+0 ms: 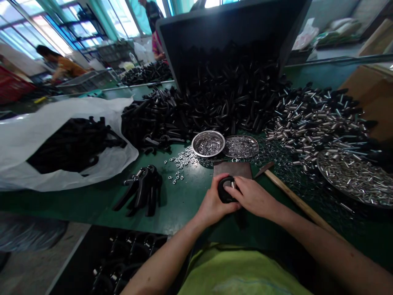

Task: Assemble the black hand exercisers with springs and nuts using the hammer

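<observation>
My left hand [214, 201] and my right hand [251, 197] meet over a black curved metal part [224, 190], both gripping it. A short steel bolt [232, 185] shows at its top, between my fingers. Most of the part is hidden by my hands. Just beyond them lies a dark steel plate [232, 169] on the green table [181, 213]. A wooden-handled hammer [297, 203] rests to the right of my right hand. Several assembled black clamps [140, 191] lie to the left of my left hand, apart from it.
A steel bowl of small parts [208, 143], a steel tray of washers [241, 146] and scattered nuts [184, 160] lie ahead. Behind rise a heap of black curved parts [227, 102] and a tilted black bin [230, 28]. A white bag [61, 143] lies left; a co-worker [64, 65] works beyond.
</observation>
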Demonstrator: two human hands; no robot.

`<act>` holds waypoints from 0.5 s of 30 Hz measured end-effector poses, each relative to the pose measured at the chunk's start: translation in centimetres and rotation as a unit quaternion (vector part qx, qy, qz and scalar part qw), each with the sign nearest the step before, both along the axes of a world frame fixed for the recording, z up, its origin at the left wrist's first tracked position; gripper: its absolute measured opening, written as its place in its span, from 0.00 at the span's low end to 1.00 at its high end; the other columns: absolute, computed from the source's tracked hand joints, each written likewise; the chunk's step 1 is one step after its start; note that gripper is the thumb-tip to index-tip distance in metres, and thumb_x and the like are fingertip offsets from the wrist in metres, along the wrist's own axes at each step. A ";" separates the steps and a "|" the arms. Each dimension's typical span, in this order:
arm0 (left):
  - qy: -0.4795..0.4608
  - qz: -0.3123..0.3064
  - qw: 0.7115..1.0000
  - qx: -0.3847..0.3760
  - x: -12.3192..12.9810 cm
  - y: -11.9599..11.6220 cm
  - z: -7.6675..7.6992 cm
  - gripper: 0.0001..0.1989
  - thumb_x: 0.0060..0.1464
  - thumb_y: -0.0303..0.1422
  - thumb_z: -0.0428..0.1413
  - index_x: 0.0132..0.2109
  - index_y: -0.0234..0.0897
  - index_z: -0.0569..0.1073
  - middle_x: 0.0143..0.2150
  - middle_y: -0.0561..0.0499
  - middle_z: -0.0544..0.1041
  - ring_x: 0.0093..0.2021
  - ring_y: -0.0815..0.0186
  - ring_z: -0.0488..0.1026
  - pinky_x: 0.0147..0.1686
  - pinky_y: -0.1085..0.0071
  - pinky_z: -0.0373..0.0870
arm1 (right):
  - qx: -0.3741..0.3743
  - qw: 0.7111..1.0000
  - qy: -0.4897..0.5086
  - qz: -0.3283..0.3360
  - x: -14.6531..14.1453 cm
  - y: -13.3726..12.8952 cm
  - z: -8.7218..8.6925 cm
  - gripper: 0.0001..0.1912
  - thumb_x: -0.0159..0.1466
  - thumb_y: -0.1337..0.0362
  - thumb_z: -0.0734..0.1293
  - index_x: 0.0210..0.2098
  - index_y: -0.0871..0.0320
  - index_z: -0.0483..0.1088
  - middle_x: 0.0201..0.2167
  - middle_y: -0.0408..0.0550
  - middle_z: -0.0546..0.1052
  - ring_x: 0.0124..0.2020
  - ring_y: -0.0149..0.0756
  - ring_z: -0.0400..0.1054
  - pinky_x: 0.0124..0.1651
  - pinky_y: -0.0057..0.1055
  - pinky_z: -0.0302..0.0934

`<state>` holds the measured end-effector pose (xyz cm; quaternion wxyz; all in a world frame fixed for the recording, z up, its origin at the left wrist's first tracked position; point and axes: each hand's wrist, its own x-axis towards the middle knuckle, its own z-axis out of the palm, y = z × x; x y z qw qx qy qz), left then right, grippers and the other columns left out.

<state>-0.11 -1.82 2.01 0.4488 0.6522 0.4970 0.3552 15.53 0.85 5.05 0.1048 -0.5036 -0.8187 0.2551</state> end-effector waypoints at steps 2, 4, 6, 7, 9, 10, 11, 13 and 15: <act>0.041 -0.021 0.999 -0.005 -0.1 1.3 -0.9 0.41 0.40 0.35 0.65 0.60 0.42 0.55 0.49 0.49 0.72 0.46 0.61 0.72 0.45 0.65 0.69 | -0.020 0.998 -0.061 0.019 0.6 1.5 -0.7 0.20 0.67 0.54 0.54 0.35 0.61 0.70 0.35 0.55 0.76 0.37 0.42 0.71 0.39 0.34 0.58; 0.105 -0.039 0.993 0.037 -0.7 3.1 -1.5 0.37 0.42 0.37 0.65 0.58 0.40 0.60 0.50 0.47 0.72 0.48 0.59 0.70 0.48 0.63 0.67 | -0.030 0.990 -0.135 0.040 1.1 3.4 -1.0 0.21 0.65 0.51 0.56 0.33 0.59 0.72 0.33 0.55 0.77 0.36 0.44 0.72 0.37 0.35 0.59; 0.175 -0.034 0.978 0.107 -1.7 5.6 -1.5 0.28 0.47 0.37 0.62 0.55 0.38 0.66 0.50 0.46 0.72 0.51 0.58 0.68 0.51 0.62 0.65 | -0.008 0.981 -0.187 0.046 1.1 5.7 -0.9 0.18 0.64 0.52 0.58 0.33 0.58 0.74 0.33 0.54 0.78 0.36 0.45 0.72 0.36 0.35 0.59; 0.213 -0.017 0.967 0.138 -2.3 7.1 -1.4 0.22 0.50 0.35 0.59 0.52 0.37 0.69 0.50 0.45 0.72 0.52 0.59 0.67 0.52 0.63 0.64 | 0.015 0.980 -0.196 0.043 0.9 7.0 -0.6 0.16 0.64 0.54 0.60 0.34 0.57 0.74 0.33 0.53 0.78 0.37 0.45 0.72 0.36 0.35 0.59; 0.306 0.033 0.937 0.169 -3.7 10.5 -0.7 0.13 0.57 0.32 0.52 0.49 0.35 0.72 0.47 0.44 0.74 0.50 0.61 0.68 0.51 0.65 0.65 | 0.067 0.979 -0.189 0.033 -0.2 9.7 -0.1 0.12 0.64 0.59 0.60 0.36 0.56 0.75 0.36 0.52 0.78 0.40 0.44 0.70 0.38 0.34 0.60; 0.364 0.055 0.914 0.168 -4.3 12.2 -0.3 0.12 0.58 0.30 0.49 0.48 0.34 0.73 0.47 0.44 0.74 0.50 0.61 0.69 0.51 0.65 0.65 | 0.088 0.979 -0.181 0.030 -1.0 11.1 0.2 0.12 0.64 0.61 0.60 0.38 0.55 0.75 0.38 0.52 0.77 0.43 0.43 0.69 0.40 0.33 0.60; 0.424 0.067 0.889 0.157 -4.8 13.9 0.1 0.13 0.59 0.28 0.47 0.47 0.35 0.73 0.47 0.43 0.74 0.50 0.61 0.69 0.51 0.66 0.65 | 0.103 0.979 -0.175 0.029 -1.9 12.5 0.3 0.12 0.64 0.63 0.60 0.38 0.56 0.75 0.40 0.52 0.77 0.46 0.43 0.68 0.42 0.33 0.60; 0.506 0.067 0.851 0.123 -5.4 16.9 0.7 0.14 0.57 0.25 0.47 0.46 0.33 0.75 0.48 0.41 0.74 0.50 0.59 0.70 0.50 0.65 0.66 | 0.114 0.978 -0.173 0.031 -4.0 15.1 0.3 0.13 0.64 0.66 0.59 0.39 0.58 0.75 0.43 0.54 0.76 0.51 0.44 0.64 0.46 0.33 0.59; 0.540 0.055 0.835 0.091 -5.5 19.2 0.9 0.13 0.54 0.24 0.50 0.43 0.30 0.76 0.45 0.38 0.76 0.47 0.57 0.72 0.47 0.65 0.68 | 0.113 0.977 -0.180 0.032 -5.9 17.1 -0.2 0.12 0.63 0.68 0.60 0.40 0.61 0.75 0.45 0.58 0.74 0.53 0.45 0.62 0.49 0.34 0.59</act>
